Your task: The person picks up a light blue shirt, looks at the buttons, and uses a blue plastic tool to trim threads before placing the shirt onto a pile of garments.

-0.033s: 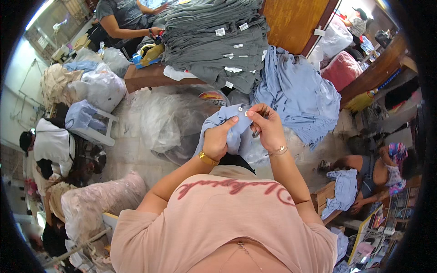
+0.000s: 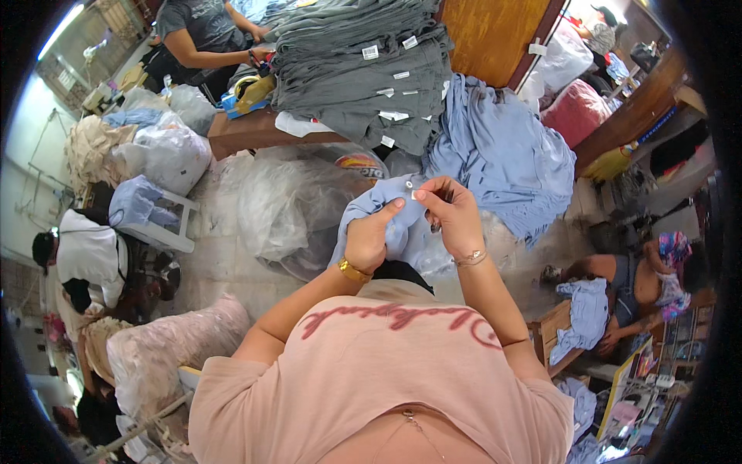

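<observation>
Small white rectangular labels, some bearing dark print, are attached to the stacked dark-grey fabric garments. Red cursive lettering crosses the peach fabric shirt. The creased light-blue fabric garment is before the torso, gripped by the left hand. Beside its round white button, the right hand pinches a small white piece.

Bare left forearm and bare right forearm angle forward and inward, elbows bent. Bare left hand: thumb extended on top, fingers hidden beneath. Bare right hand: thumb and index finger pinched together, other fingers curled below.
</observation>
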The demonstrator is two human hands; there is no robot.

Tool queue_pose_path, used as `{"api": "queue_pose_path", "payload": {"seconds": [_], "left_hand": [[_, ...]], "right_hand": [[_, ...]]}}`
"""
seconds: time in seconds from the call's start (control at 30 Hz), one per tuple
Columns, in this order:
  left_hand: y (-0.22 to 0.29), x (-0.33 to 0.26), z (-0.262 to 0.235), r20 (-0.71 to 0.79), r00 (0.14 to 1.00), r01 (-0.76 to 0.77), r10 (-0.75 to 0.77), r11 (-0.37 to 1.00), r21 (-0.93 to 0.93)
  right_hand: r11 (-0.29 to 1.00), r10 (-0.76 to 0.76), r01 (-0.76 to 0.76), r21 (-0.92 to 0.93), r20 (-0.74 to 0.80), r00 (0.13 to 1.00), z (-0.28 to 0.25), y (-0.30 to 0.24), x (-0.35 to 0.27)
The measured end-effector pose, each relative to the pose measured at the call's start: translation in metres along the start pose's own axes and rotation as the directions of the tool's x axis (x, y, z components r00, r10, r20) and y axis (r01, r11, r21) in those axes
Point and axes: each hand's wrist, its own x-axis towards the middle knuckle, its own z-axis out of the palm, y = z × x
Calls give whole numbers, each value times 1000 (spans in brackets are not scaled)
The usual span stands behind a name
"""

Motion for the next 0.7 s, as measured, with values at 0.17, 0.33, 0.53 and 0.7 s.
{"api": "queue_pose_path", "payload": {"seconds": [0.17, 0.33, 0.53, 0.7], "left_hand": [[1, -14, -26, 22, 999, -31, 26, 959, 282], [19, -20, -35, 82, 993, 85, -86, 996, 13], [41, -17, -43, 151, 982, 123, -110, 989, -80], [36, -11, -54, 193, 976, 83, -99, 992, 91]], "right_hand": [[899, -244, 214, -381, -31, 969, 27, 18, -14], [956, -234, 212, -205, -92, 968, 37, 39, -17], [975, -212, 223, 16, -249, 945, 40, 2, -29], [889, -289, 238, -391, -77, 954, 68, 21, -28]]}}
